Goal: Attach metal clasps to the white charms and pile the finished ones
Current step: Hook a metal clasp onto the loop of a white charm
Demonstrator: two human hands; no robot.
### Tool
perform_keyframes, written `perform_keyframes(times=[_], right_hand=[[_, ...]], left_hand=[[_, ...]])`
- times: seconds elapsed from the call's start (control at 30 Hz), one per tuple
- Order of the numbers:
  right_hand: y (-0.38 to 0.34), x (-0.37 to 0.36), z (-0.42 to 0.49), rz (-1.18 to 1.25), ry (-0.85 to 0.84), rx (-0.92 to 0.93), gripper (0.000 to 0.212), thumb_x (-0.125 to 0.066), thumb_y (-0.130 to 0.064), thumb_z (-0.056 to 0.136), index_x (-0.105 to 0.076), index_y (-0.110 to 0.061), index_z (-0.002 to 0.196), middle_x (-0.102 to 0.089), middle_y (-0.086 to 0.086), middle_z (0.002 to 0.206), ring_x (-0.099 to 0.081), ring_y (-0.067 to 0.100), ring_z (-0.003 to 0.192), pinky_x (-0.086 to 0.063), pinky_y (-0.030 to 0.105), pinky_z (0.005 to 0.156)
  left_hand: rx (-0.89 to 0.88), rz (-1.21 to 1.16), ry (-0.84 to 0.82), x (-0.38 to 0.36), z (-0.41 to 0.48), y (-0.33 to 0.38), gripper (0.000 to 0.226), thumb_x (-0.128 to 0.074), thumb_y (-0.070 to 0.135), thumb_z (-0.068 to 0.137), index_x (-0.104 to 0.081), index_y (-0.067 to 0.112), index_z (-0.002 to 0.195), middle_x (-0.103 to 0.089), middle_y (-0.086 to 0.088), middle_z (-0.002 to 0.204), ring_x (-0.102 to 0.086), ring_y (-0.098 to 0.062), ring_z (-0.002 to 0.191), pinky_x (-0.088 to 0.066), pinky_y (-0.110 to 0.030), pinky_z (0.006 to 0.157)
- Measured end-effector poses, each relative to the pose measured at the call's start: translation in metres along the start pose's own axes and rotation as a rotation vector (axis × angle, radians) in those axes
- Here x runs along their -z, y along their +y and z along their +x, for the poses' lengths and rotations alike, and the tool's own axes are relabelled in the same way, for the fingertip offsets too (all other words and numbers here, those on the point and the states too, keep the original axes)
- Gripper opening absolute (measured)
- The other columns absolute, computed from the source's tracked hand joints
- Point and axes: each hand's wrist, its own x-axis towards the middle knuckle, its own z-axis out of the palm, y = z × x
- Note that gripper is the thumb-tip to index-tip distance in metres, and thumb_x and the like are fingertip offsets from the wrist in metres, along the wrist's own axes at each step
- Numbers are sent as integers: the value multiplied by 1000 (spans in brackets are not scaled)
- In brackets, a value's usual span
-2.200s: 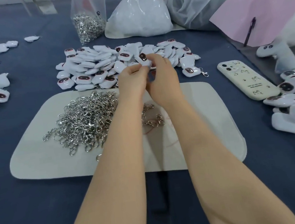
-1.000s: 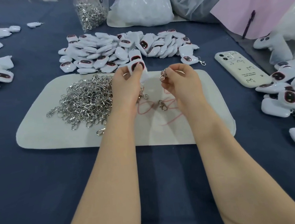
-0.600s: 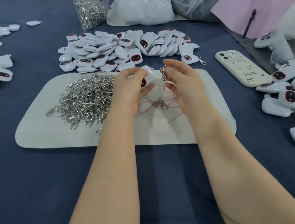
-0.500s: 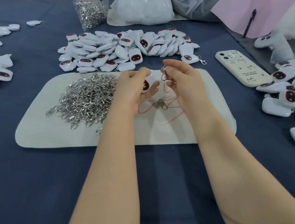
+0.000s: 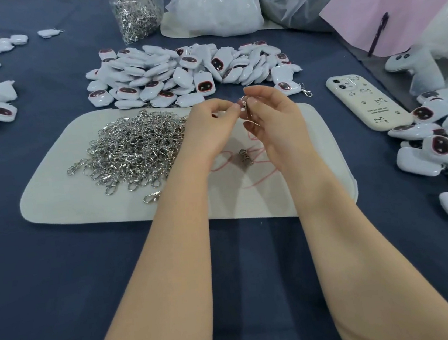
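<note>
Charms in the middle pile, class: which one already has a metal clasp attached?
The rightmost one, the charm nearest the phone: a silver clasp juts from its right side. No clasp shows on the others.

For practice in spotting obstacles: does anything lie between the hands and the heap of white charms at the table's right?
Yes: a cream rectangular phone lies flat on the blue cloth between the right hand, which pinches a silver metal clasp, and that heap of white charms. A lifted hand could probably pass over it.

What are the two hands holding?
The right hand pinches a small silver metal clasp near its upper end; whether the left hand holds anything is hidden.
</note>
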Motion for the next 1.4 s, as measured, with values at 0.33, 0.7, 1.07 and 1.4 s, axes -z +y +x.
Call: perform_keyframes(times=[0.33, 0.7, 1.07, 1.4], right_hand=[[6, -4, 2, -428, 89, 234, 19, -52, -3, 91, -61, -20, 91, -63, -8, 86, -60, 4, 74, -51, 24, 74], [16, -8, 0, -698, 18, 334, 18, -55, -7, 89, -61, -19, 100, -61, -15, 93, -54, 0, 90, -39, 6, 77], [14, -8, 1, -549, 106, 304, 12, -60, -4, 85, -55, -15, 86, -55, -16, 75, -51, -16, 65, -39, 2, 65], [12, -9, 0, -531, 96, 317, 17, -58, -1, 85, -51, -16, 88, -54, -15, 80, -52, -11, 70, -40, 3, 68]], left_hand=[[-85, 146, 119, -3, 6, -7, 12, -60, 21, 89, -67, 12, 87, -66, -8, 86, -51, -20, 73, -49, -35, 77], [-222, 415, 172, -1, 9, -9, 12, -53, 14, 93, -64, 9, 97, -53, -13, 120, -51, -16, 89, -32, -15, 75], [-264, 392, 157, -3, 8, -11, 10, -56, 14, 92, -63, 11, 97, -48, -10, 122, -43, -7, 79, -27, -2, 69], [-300, 412, 190, -2, 7, -13, 5, -59, 15, 88, -59, 19, 85, -44, 2, 101, -40, 7, 67, -25, 2, 65]])
